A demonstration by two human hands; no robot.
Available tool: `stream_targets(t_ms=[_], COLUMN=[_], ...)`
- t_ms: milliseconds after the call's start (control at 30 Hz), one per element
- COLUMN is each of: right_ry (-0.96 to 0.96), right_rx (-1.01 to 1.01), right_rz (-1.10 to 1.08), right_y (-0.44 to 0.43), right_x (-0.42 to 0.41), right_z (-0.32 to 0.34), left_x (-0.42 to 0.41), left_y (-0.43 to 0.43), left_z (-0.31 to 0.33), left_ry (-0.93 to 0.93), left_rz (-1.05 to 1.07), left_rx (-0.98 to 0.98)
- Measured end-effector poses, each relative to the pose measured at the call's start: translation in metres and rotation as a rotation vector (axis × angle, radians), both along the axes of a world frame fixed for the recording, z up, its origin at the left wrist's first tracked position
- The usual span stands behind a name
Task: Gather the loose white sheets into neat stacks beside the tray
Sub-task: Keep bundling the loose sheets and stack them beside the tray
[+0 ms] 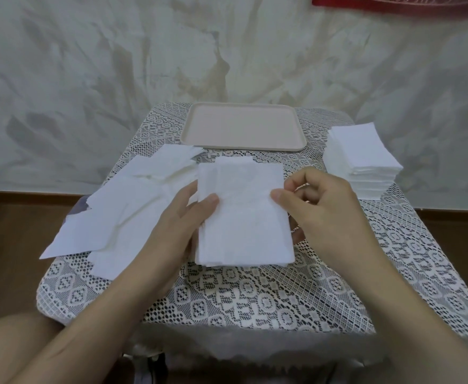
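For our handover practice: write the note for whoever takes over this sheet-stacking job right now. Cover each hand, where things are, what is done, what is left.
Left hand: grips the left edge of the small stack, thumb on top.
Right hand: pinches its right edge.
Done: a tall stack stands right of the tray.
Left to do: the loose sheets lie spread at the left; gather them and square the small stack.
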State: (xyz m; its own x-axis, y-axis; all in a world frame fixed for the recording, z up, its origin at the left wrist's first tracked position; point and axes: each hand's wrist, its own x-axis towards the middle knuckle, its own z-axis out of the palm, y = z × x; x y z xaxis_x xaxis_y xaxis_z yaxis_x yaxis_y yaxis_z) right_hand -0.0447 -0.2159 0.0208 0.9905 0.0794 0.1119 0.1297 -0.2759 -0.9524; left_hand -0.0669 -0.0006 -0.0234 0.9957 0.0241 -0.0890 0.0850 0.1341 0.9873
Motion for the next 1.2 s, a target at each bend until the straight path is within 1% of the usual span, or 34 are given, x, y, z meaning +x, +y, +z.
stream_targets(t_ms=[233, 533, 700, 833, 1033, 1100, 1200], right_ry=[0.087, 0.151, 0.175, 0.206, 0.222, 0.21, 0.2], right_rx=[0.127, 0.182, 0.152, 0.078, 0.141, 0.103, -0.019], right_rz=[0.041, 0.046, 0.069, 0.151, 0.13, 0.123, 0.113], right_y=[0.012, 0.018, 0.014, 0.011, 0.015, 0.015, 0.013], right_x=[-0.005, -0.002, -0.002, -0.004, -0.006, -0.004, -0.001], right_z=[0.002, -0.001, -0.005, -0.005, -0.008, -0.011, -0.017], left_x=[-0.003, 0.0, 0.0, -0.001, -0.003, -0.002, -0.001], left_y=[0.0, 0.001, -0.001, -0.003, -0.004, -0.004, -0.005], left_z=[0.002, 0.0, -0.002, -0.002, -0.001, -0.002, -0.002], left_ry=[-0.028, -0.037, -0.011, 0.013, 0.008, 0.002, -0.013], left_rz=[-0.053, -0.064, -0.026, 0.007, 0.004, 0.021, 0.059], left_rx=[0.015, 0.018, 0.017, 0.001, 0.024, 0.025, -0.011])
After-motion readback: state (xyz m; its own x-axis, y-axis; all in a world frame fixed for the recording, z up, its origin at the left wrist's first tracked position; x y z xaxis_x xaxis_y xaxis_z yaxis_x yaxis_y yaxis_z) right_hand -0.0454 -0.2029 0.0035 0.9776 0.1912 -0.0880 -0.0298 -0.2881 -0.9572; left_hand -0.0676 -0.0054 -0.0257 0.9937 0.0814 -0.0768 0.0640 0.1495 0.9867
